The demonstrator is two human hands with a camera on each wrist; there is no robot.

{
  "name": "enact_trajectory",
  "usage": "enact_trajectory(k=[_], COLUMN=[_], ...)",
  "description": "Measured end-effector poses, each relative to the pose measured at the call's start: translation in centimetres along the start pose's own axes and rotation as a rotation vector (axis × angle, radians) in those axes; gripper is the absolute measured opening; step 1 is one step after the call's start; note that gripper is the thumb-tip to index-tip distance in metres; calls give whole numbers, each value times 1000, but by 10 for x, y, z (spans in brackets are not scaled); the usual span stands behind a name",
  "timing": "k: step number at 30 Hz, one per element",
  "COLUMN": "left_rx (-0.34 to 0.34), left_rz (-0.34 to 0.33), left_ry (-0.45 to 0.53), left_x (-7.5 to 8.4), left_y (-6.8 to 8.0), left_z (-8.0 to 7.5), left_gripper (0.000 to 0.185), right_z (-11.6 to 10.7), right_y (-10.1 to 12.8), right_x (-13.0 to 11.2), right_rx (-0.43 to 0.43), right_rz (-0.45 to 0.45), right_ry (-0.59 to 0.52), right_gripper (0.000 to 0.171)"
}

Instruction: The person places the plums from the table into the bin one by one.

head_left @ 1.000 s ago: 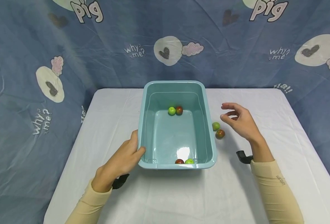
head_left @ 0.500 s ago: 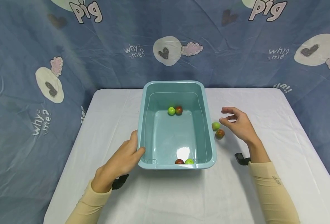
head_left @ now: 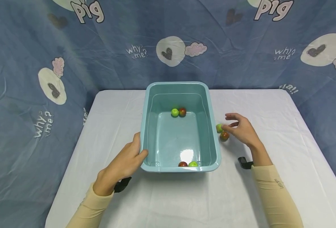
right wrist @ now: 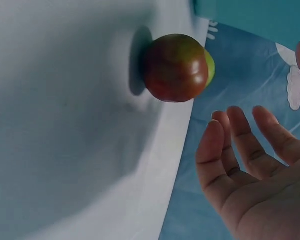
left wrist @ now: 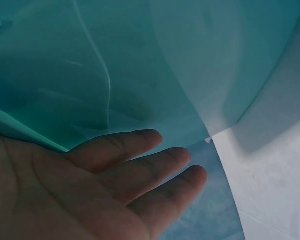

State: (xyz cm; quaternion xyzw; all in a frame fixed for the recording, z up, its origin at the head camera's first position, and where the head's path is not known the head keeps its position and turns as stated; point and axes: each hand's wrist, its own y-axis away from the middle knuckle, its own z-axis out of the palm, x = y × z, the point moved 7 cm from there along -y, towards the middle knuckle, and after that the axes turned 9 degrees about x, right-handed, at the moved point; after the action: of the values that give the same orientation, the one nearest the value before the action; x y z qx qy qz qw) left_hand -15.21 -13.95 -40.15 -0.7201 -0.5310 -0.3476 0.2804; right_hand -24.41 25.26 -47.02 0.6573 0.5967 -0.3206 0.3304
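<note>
White table (head_left: 162,202) before a blue printed backdrop (head_left: 114,60). Left hand (head_left: 122,166) rests on the near-left corner of the teal tub (head_left: 212,139), fingers straight and together. Right hand (head_left: 242,129), fingers loosely spread and holding nothing, hovers beside a red fruit (head_left: 224,136) and a green fruit (head_left: 219,127), right of the tub.
</note>
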Motion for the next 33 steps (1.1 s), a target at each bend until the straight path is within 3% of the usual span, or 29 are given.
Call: enact_trajectory(k=[16, 33], left_rx=[-9, -13], left_rz=[6, 3], left_ry=[-3, -3], left_x=[2, -1], left_y=[-1, 0], left_z=[-2, -1], left_gripper=[60, 60], right_z=[15, 24], right_y=[1, 5], right_x=[16, 25], right_rx=[-125, -156], right_rz=[70, 108], right_ry=[78, 153], right_gripper=[75, 69])
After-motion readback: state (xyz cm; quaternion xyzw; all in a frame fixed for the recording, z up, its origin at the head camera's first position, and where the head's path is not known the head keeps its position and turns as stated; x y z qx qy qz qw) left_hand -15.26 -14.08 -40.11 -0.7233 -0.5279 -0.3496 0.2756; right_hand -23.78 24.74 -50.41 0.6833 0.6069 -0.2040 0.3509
